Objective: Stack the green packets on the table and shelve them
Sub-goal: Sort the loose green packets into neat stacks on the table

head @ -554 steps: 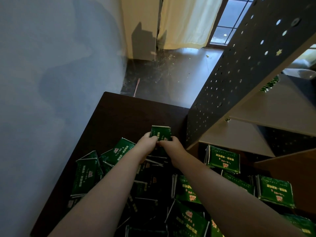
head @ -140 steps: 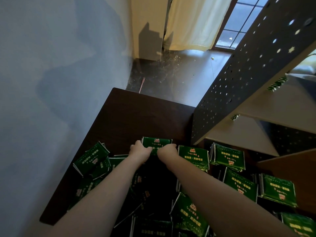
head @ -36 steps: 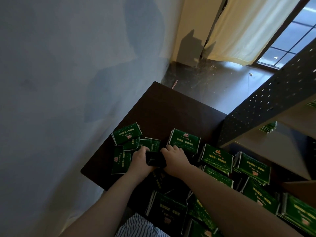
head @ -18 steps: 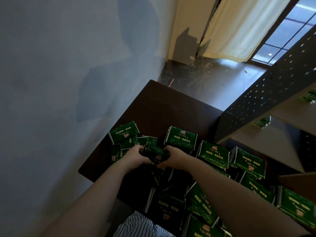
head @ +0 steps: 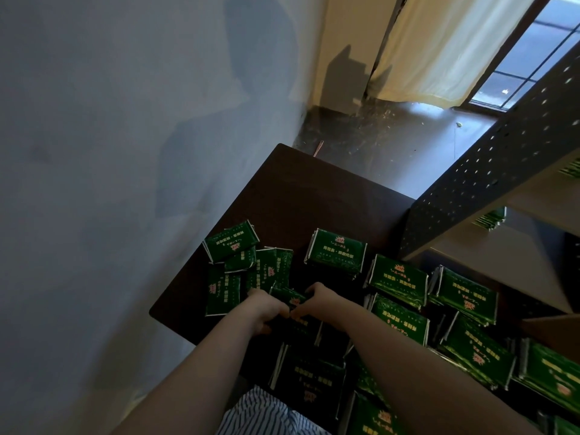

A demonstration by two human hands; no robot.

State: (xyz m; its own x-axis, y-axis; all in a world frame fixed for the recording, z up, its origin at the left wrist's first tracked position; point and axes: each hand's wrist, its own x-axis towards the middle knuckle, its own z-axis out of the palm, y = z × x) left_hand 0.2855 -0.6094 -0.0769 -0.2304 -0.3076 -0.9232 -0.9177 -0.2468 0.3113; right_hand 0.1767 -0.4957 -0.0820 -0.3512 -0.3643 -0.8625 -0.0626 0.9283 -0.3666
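Note:
Several green packets lie on the dark brown table (head: 301,196). My left hand (head: 266,309) and my right hand (head: 323,304) grip a small bunch of green packets (head: 287,296) between them, just above the table near its left side. A loose heap of packets (head: 241,262) lies left of my hands. A neat stack (head: 337,251) stands beyond my right hand, and more stacks (head: 398,279) run to the right. The shelf unit (head: 502,161) rises at the right, with a few packets (head: 492,216) on one board.
A pale blue wall runs along the left, close to the table's edge. Beyond the table is dark floor, a cream curtain (head: 439,45) and a window. The shelf's perforated metal side panel stands against the table's right part. Striped fabric (head: 266,416) shows at the bottom.
My hands have drawn slightly closer together around the bunch of packets and sit lower over the table. The view has tilted a little; the stacks on the table stay put.

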